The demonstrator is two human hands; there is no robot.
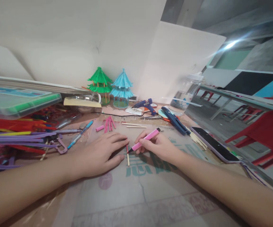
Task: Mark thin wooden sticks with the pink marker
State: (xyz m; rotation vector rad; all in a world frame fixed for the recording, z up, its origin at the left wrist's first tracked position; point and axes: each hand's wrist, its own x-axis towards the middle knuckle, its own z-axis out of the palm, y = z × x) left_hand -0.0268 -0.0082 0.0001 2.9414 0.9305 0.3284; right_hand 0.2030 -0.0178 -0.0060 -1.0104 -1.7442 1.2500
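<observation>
My right hand grips a pink marker pen with its dark tip down on a thin wooden stick. The stick's far part is coloured red-pink and its near part is bare wood. Flat on the plastic sheet lies my left hand, fingers stretched, fingertips touching or beside the stick's coloured end. Just beyond it are several pink sticks and a pink pen cap. Two plain sticks lie past the marker.
Green and blue pavilion models stand by the wall. A glue gun, blue cutter, phone and plastic jar are right of them. At left are a blue pen, pipe cleaners and a plastic case.
</observation>
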